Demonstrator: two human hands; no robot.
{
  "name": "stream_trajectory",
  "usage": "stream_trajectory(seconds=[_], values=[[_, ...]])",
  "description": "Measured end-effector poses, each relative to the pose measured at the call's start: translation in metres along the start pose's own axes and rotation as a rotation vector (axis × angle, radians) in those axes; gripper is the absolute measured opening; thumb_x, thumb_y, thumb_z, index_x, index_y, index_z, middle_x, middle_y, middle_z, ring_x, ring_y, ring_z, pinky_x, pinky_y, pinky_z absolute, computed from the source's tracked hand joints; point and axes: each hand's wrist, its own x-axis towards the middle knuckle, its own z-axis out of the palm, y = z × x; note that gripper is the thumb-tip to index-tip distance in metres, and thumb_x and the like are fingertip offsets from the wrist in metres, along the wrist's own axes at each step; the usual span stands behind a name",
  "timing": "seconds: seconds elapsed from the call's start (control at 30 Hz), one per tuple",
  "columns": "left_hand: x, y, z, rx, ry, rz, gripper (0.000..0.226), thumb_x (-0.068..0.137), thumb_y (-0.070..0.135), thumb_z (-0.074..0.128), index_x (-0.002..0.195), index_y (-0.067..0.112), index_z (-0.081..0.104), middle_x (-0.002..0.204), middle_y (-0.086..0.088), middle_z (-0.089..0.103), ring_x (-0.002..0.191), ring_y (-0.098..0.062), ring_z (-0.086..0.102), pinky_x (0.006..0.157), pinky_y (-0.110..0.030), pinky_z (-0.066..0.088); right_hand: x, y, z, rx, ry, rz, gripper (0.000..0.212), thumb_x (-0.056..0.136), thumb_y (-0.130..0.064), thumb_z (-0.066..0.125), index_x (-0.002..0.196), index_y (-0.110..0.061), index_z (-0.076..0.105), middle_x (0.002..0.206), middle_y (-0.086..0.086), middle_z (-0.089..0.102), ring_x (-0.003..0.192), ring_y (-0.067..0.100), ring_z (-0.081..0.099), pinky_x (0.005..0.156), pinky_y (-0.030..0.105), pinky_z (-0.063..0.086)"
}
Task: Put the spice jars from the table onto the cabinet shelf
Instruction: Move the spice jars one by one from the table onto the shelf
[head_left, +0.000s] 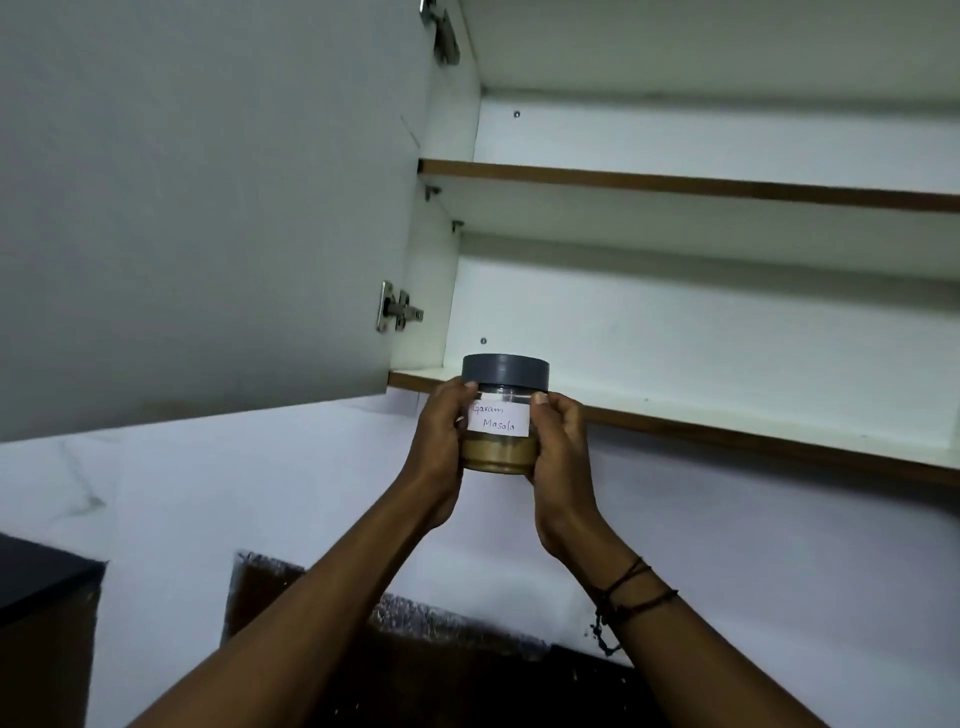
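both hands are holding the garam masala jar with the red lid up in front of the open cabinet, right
Not quite: the lid is grey, not red. The head view shows the left hand and right hand holding the garam masala jar in front of the open cabinet's bottom shelf.

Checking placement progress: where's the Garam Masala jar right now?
Head view, centre: the Garam Masala jar is gripped between the left hand and right hand, just in front of the bottom cabinet shelf, near its left end.

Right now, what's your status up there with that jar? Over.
Left hand and right hand both grip the Garam Masala jar. Jar upright, raised before the bottom shelf, not yet set down. Cabinet door open, nothing blocking.
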Motion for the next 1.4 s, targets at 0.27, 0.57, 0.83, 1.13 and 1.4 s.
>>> stream_trajectory(seconds=[0.27,0.57,0.83,1.13,1.4], values=[[0.065,0.025,0.023,0.022,0.167,0.220,0.025,0.089,0.042,0.067,0.100,0.022,0.056,0.109,-0.011,0.066,0.094,-0.022,0.066,0.084,-0.044,0.057,0.061,-0.044,0.023,-0.313,-0.011,-0.125,0.033,0.080,-0.028,0.042,0.101,-0.020,0.065,0.108,0.014,0.064,0.093,0.027,0.063,0.074,0.037,0.052],[0.150,0.022,0.007,0.523,0.329,0.246,0.029,0.100,0.040,0.050,0.110,0.013,0.057,0.110,-0.008,0.067,0.096,-0.021,0.064,0.076,-0.033,0.053,0.147,-0.005,0.044,-0.542,0.073,-0.065,0.021,0.094,-0.020,0.059,0.111,-0.014,0.051,0.116,0.008,0.062,0.096,0.021,0.057,0.078,0.026,0.040],[0.192,0.015,-0.008,0.768,0.220,0.039,0.035,0.092,0.004,0.047,0.126,0.006,0.045,0.122,-0.019,0.060,0.109,-0.035,0.060,0.095,-0.048,0.054,0.184,0.002,0.062,-0.673,-0.328,-0.007,0.033,0.077,-0.002,0.074,0.105,-0.019,0.067,0.116,0.013,0.069,0.101,0.027,0.065,0.089,0.038,0.054],[0.211,0.008,-0.025,0.825,0.060,-0.029,0.032,0.091,0.006,0.056,0.123,0.006,0.058,0.117,-0.018,0.067,0.107,-0.033,0.065,0.095,-0.043,0.055,0.188,0.019,0.065,-0.677,-0.486,-0.024,0.035,0.086,0.010,0.062,0.119,-0.002,0.060,0.108,0.016,0.066,0.096,0.023,0.060,0.083,0.029,0.052],[0.153,0.011,-0.016,0.849,0.211,0.352,0.028,0.091,-0.004,0.040,0.104,0.002,0.063,0.101,-0.018,0.068,0.094,-0.034,0.064,0.076,-0.038,0.053,0.160,0.002,0.051,-0.881,-0.280,-0.098,0.011,0.081,-0.023,0.060,0.088,-0.015,0.058,0.087,-0.006,0.058,0.078,0.014,0.052,0.047,0.009,0.032]])
